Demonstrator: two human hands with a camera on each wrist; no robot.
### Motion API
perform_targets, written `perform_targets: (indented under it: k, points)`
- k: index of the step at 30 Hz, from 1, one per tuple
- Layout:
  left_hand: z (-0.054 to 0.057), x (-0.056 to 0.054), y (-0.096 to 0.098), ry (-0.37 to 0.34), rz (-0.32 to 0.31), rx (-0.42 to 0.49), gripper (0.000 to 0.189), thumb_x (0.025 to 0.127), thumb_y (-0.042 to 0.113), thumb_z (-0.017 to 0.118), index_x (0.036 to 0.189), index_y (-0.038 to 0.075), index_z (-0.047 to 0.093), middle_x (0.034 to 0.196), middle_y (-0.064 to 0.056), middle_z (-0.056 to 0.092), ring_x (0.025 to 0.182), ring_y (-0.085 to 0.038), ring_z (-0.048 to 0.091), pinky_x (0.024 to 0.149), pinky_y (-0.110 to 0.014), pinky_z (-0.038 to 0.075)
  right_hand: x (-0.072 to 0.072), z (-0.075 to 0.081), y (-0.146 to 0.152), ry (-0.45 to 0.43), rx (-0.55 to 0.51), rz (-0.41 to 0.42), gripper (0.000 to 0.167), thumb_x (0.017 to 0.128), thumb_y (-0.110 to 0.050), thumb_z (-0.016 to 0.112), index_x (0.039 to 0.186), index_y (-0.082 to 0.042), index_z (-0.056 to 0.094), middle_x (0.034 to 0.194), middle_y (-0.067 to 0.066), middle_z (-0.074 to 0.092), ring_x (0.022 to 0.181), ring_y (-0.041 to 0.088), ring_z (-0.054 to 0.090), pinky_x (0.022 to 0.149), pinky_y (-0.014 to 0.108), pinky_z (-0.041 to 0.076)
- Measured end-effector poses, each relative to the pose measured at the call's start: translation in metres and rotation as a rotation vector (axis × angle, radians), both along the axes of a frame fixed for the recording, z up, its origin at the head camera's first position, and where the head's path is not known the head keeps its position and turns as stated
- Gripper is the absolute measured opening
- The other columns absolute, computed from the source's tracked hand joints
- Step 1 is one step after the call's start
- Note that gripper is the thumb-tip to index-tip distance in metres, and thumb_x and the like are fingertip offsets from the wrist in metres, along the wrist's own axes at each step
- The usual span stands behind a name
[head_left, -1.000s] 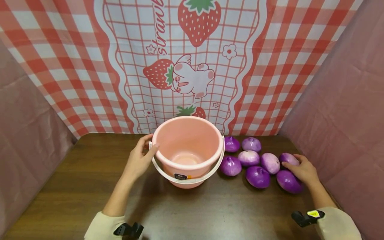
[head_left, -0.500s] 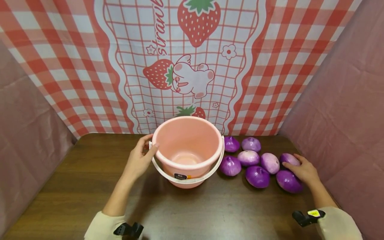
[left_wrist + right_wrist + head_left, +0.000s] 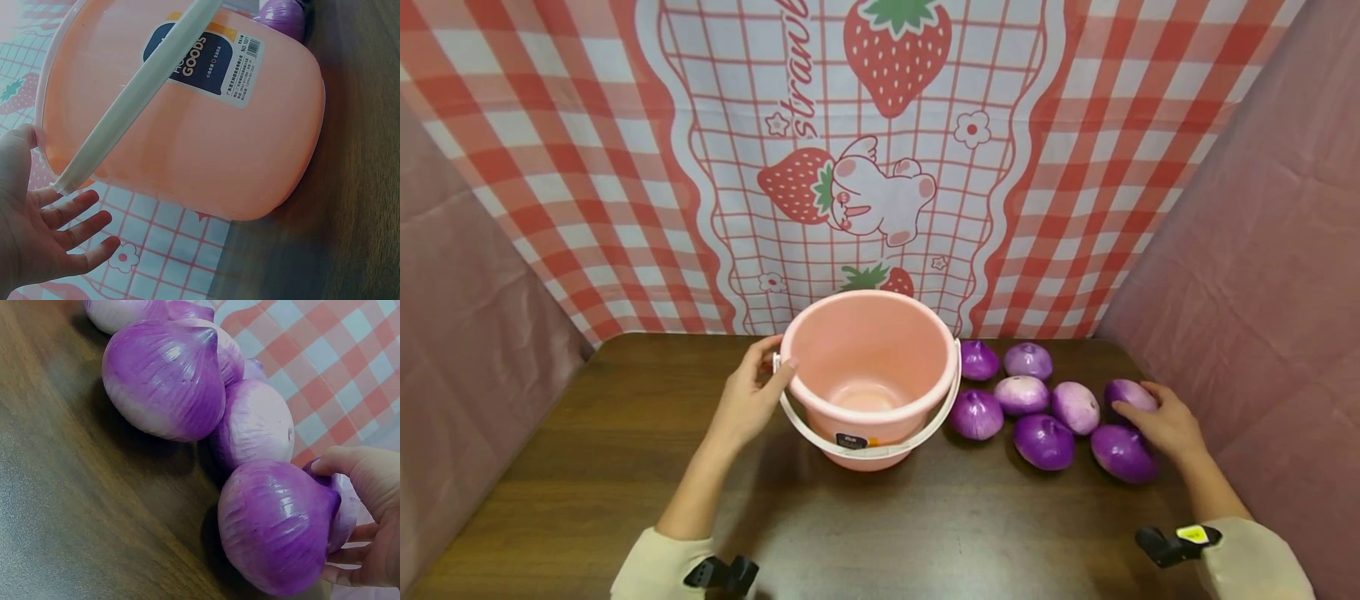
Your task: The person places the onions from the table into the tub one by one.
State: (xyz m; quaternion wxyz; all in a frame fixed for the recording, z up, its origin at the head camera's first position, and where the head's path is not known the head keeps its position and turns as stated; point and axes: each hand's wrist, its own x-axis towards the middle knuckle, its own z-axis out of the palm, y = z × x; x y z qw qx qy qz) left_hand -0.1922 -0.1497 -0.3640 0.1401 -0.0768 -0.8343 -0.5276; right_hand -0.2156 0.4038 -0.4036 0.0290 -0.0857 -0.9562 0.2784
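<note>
A pink bucket [image 3: 872, 350] with a white handle [image 3: 936, 425] stands upright at the table's middle; its inside shows bare. My left hand [image 3: 756, 396] pinches its rim at the left, thumb over the edge; in the left wrist view, the other fingers of the left hand [image 3: 50, 225] spread outside by the handle's end. At the far right, my right hand [image 3: 1168, 421] grips a purple onion [image 3: 1131, 395], its thumb on the near side. In the right wrist view, another onion [image 3: 278, 528] hides much of the gripped onion.
Several more purple onions, among them a pale one [image 3: 1077, 408] and a darker one [image 3: 1045, 442], lie close together between bucket and right hand. A checked strawberry cloth [image 3: 880, 200] hangs behind the wooden table [image 3: 880, 533]. Pink cloth [image 3: 1247, 250] bounds the right side.
My right hand has shifted slightly right, and the onion in its fingers has come along, away from the pale onion beside it. My left hand and the bucket have stayed put.
</note>
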Motion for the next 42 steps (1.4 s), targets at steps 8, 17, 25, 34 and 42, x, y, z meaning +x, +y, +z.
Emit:
perform_targets:
  k: [8,17,25,34,42]
  points:
    - [0.001,0.001,0.001,-0.001,-0.004,0.013,0.044,0.094,0.026,0.056,0.134,0.01,0.046,0.116,-0.019,0.063,0.108,-0.027,0.059,0.09,-0.042,0.049,0.0,0.009,-0.003,0.021,-0.003,-0.026,0.081,0.09,-0.048,0.052,0.138,0.011,0.026,0.132,0.043,0.033,0.114,0.057,0.037,0.091,0.064,0.034]
    - [0.0,0.001,0.001,-0.021,0.015,-0.006,0.045,0.094,0.027,0.056,0.135,0.013,0.045,0.116,-0.018,0.064,0.103,-0.029,0.061,0.088,-0.041,0.048,0.0,0.02,-0.009,0.074,-0.008,-0.039,0.08,0.089,-0.048,0.053,0.14,0.009,0.028,0.132,0.041,0.035,0.114,0.056,0.038,0.09,0.063,0.034]
    - [-0.003,0.001,0.003,-0.039,-0.023,0.092,0.045,0.095,0.025,0.054,0.136,0.01,0.042,0.124,-0.019,0.06,0.111,-0.03,0.059,0.093,-0.038,0.048,-0.001,0.029,-0.016,0.072,-0.018,-0.045,0.083,0.089,-0.051,0.051,0.142,0.006,0.025,0.133,0.041,0.036,0.116,0.055,0.038,0.089,0.063,0.034]
    - [-0.004,0.001,0.005,-0.049,-0.022,0.118,0.045,0.096,0.023,0.053,0.136,0.009,0.041,0.128,-0.022,0.056,0.113,-0.03,0.058,0.091,-0.034,0.049,-0.001,0.037,-0.021,0.079,-0.031,-0.034,0.084,0.089,-0.053,0.051,0.144,0.005,0.024,0.135,0.039,0.035,0.118,0.054,0.037,0.091,0.062,0.034]
    - [-0.004,0.002,0.006,-0.054,-0.02,0.123,0.045,0.096,0.024,0.052,0.137,0.01,0.04,0.128,-0.022,0.056,0.11,-0.03,0.059,0.084,-0.023,0.049,0.001,0.047,-0.03,0.097,-0.057,-0.019,0.085,0.089,-0.054,0.051,0.144,0.004,0.023,0.136,0.038,0.035,0.119,0.053,0.038,0.091,0.063,0.035]
